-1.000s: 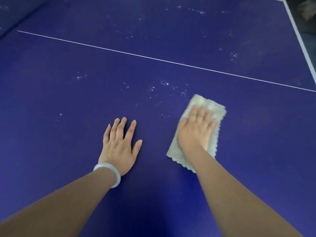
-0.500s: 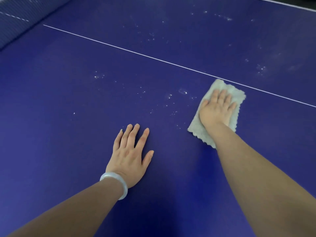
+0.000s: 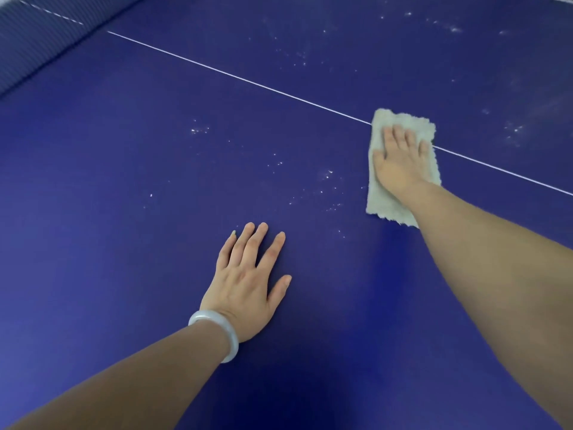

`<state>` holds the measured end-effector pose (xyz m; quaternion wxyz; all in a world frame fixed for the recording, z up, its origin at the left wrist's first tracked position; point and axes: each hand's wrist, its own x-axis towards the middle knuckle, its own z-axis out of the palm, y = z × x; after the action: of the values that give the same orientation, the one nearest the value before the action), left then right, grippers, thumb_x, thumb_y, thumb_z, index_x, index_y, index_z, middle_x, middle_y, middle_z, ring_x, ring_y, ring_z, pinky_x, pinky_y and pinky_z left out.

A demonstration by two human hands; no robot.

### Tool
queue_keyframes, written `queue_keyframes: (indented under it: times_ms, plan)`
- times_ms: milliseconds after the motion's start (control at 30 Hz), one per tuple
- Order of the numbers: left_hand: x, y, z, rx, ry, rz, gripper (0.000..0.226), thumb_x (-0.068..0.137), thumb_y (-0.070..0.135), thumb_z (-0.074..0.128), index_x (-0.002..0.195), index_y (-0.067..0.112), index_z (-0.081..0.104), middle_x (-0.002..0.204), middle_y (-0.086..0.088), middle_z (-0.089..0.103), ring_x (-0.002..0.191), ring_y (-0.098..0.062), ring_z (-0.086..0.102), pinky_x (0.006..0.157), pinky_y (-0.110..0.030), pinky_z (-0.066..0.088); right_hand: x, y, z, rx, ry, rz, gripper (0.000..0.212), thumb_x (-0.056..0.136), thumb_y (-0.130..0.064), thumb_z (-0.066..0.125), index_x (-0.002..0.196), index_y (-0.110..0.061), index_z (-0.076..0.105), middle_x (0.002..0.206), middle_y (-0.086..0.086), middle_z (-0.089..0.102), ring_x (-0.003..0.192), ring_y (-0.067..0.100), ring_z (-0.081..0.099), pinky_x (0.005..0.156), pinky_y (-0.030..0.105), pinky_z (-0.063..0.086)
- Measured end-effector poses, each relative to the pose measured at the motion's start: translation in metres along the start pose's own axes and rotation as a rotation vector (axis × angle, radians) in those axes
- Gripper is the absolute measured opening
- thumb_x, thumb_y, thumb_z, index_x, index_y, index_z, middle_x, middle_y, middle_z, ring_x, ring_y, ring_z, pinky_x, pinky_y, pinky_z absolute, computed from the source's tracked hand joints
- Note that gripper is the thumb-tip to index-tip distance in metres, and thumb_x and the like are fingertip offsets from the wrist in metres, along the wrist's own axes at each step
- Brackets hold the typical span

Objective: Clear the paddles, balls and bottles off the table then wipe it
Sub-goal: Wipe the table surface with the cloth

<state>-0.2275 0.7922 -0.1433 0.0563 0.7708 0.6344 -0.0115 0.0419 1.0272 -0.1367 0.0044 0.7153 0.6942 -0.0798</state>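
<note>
The cloth is pressed to the table under the straight-fingered right hand, long axis 12-to-6 o'clock, and white specks are seen at its 8 o'clock, toward the flat, empty left hand.

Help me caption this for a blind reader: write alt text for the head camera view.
A person's right hand presses a pale cloth flat on a dark blue table, over a thin white line. The left hand, with a pale bracelet, rests flat nearby; white specks dot the surface between them.
</note>
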Motion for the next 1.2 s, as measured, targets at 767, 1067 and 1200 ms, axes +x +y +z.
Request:
queue_keyframes:
  times_ms: [767,1067,1200]
  plan:
    - [-0.001,0.0,-0.001,-0.03,0.001,-0.022,0.067,0.097,0.059,0.014,0.157,0.028,0.014,0.163,-0.005,0.016,0.152,-0.023,0.006,0.123,-0.041,0.002,-0.123,-0.028,0.025,-0.028,-0.009,-0.47,0.063,0.098,-0.045,0.005,0.158,-0.028,0.012,0.166,-0.007,0.006,0.153,0.015,0.0,0.124,0.042,-0.003]
    - [-0.001,0.0,0.0,-0.03,0.025,-0.022,0.067,0.097,0.058,0.017,0.156,0.026,0.022,0.16,-0.006,0.023,0.151,-0.024,0.012,0.123,-0.043,0.008,-0.186,-0.014,0.03,0.052,0.117,0.268,0.061,0.103,-0.037,0.018,0.158,-0.014,0.011,0.166,0.009,0.008,0.152,0.032,0.004,0.122,0.055,0.002]
    - [-0.001,0.002,-0.002,-0.014,0.001,-0.034,0.069,0.096,0.06,0.012,0.157,0.027,0.017,0.162,-0.006,0.018,0.152,-0.023,0.007,0.124,-0.043,0.006,-0.208,-0.076,0.044,0.07,0.082,0.045,0.061,0.101,-0.039,0.003,0.158,-0.017,-0.002,0.166,0.006,-0.007,0.152,0.026,-0.01,0.122,0.052,-0.004]
